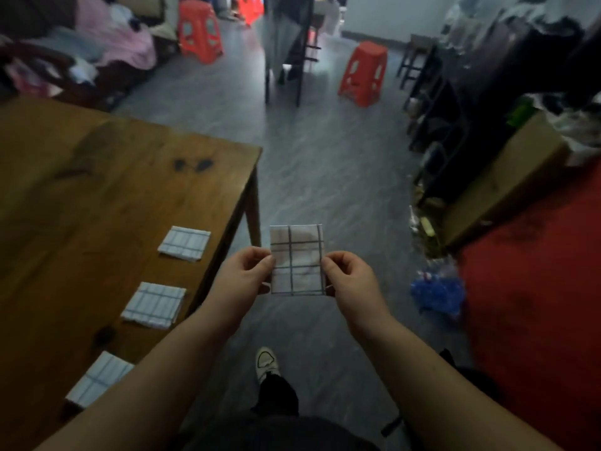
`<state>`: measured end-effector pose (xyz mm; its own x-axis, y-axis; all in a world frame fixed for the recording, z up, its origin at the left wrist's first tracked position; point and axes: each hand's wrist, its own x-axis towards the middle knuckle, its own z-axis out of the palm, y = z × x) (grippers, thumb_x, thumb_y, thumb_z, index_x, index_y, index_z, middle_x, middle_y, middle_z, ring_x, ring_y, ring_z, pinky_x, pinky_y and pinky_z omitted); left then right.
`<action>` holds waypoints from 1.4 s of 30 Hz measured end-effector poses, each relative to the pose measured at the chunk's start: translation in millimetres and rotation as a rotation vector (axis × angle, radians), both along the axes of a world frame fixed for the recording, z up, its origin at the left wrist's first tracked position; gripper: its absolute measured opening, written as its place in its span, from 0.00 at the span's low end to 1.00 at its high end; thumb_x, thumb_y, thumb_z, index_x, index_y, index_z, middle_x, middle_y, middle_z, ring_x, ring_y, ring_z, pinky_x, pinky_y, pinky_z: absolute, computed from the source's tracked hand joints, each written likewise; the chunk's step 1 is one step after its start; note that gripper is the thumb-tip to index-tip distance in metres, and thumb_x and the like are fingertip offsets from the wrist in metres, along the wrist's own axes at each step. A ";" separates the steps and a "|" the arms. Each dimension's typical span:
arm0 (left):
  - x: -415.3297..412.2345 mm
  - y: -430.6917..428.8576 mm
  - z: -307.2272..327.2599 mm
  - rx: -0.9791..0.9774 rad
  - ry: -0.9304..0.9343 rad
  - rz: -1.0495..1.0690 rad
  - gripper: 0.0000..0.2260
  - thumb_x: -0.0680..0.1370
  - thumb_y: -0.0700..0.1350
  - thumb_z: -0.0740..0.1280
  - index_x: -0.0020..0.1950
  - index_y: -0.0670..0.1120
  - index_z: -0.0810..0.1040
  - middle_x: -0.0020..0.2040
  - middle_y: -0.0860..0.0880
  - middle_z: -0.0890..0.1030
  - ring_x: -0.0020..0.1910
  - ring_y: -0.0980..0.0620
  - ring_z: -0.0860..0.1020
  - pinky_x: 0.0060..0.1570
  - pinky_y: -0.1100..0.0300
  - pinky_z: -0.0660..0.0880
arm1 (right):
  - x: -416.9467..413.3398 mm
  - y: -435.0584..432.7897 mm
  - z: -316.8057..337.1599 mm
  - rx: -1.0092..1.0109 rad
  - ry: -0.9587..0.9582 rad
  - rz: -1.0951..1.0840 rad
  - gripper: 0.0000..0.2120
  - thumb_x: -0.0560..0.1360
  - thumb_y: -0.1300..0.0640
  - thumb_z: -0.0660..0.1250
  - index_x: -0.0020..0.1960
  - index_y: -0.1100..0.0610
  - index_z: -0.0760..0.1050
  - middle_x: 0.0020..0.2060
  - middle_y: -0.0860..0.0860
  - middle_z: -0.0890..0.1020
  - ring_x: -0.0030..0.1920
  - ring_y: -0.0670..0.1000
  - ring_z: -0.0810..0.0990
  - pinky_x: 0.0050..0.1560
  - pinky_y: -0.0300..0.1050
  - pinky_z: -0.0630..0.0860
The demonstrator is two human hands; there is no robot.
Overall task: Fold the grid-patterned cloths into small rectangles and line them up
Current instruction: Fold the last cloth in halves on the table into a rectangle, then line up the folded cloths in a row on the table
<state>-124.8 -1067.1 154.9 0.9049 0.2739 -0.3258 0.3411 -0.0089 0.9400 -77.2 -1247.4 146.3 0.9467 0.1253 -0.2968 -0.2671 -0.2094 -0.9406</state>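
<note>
A white cloth with a dark grid [296, 260], folded to a small rectangle, is held upright in the air over the floor, to the right of the table. My left hand [248, 273] pinches its left edge and my right hand [346, 275] pinches its right edge. Three folded grid cloths lie in a row along the right side of the wooden table [113, 190]: a far cloth [184, 244], a middle cloth [153, 305] and a near cloth [99, 379], the last partly hidden by my left forearm.
The table's right edge and corner leg are just left of my hands. Grey floor lies ahead, with red plastic stools [363, 73] [199, 30] and a dark chair [289, 43]. A cardboard box [507, 177], clutter and a blue bag [437, 291] stand at right.
</note>
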 end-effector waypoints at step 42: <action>351.0 236.8 -170.4 -0.002 0.723 1.080 0.07 0.81 0.50 0.68 0.56 0.52 0.73 0.47 0.57 0.76 0.46 0.56 0.76 0.44 0.59 0.73 | 489.3 386.4 -172.9 -0.576 -0.293 1.605 0.03 0.80 0.56 0.68 0.52 0.51 0.74 0.47 0.44 0.78 0.48 0.45 0.77 0.48 0.42 0.74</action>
<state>226.2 -830.3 -15.5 -0.1510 0.7485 -0.6457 0.6015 0.5879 0.5408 412.1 -861.1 -26.7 0.0208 0.8697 -0.4932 0.6797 -0.3740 -0.6309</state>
